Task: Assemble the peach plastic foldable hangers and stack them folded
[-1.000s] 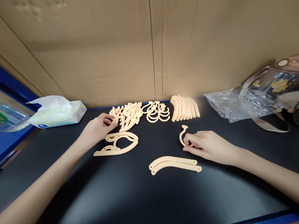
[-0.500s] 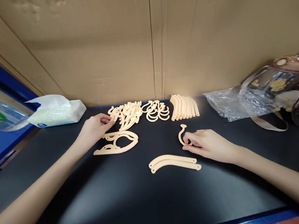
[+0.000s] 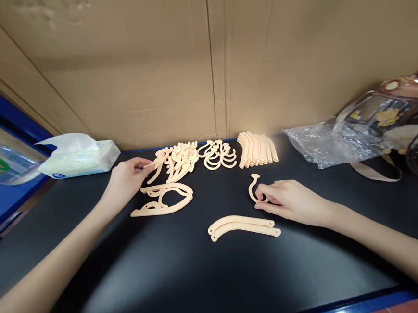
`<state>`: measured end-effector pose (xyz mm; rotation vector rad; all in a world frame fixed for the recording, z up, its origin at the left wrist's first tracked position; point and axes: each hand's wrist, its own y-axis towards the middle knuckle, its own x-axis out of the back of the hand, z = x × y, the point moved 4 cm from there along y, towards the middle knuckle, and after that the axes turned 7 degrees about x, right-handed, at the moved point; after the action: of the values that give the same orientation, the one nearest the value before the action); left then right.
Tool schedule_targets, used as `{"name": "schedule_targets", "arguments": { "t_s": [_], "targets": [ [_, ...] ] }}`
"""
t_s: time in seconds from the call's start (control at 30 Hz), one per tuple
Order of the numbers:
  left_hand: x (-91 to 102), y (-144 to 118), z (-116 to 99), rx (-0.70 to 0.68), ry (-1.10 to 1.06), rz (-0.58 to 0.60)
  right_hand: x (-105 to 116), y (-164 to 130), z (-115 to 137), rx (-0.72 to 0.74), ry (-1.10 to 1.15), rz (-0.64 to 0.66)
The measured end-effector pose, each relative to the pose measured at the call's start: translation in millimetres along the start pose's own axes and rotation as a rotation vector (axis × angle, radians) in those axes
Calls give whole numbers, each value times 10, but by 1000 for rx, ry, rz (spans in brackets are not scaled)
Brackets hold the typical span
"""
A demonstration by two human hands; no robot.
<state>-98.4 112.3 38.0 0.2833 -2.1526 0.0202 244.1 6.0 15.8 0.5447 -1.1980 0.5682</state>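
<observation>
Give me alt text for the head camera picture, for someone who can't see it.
Two bare hands work on a black table: the left hand pinches a cream plastic piece from a pile, and the right hand rests on a plastic hook. Two curved strips lie in front; a tissue box sits far left.

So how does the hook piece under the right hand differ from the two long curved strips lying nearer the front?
The hook piece is short and curls into a J; the curved strips are long, gentle arcs. The hook piece is touched by the right hand; the curved strips lie untouched, paired side by side. Both are cream plastic, flat on the black table.
</observation>
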Motion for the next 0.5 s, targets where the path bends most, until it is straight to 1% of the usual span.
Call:
{"name": "schedule_targets", "arguments": {
  "t_s": [0.17,0.27,0.37,0.43,0.5],
  "targets": [
    [139,-36,-60,-25,-97,-69,-10,-7,3,8,-2,-5],
    [193,-96,-130,-41,-178,-59,-7,-16,14,11,-12,-11],
    [152,-200,-225,-48,-248,7,3,-15,18,9,-37,-24],
    [70,-296,-295,-56,-282,79,11,-12,10,5,-58,-31],
    [-42,-411,-369,-67,-318,175,18,-10,-2,3,-75,-37]
  ]
}}
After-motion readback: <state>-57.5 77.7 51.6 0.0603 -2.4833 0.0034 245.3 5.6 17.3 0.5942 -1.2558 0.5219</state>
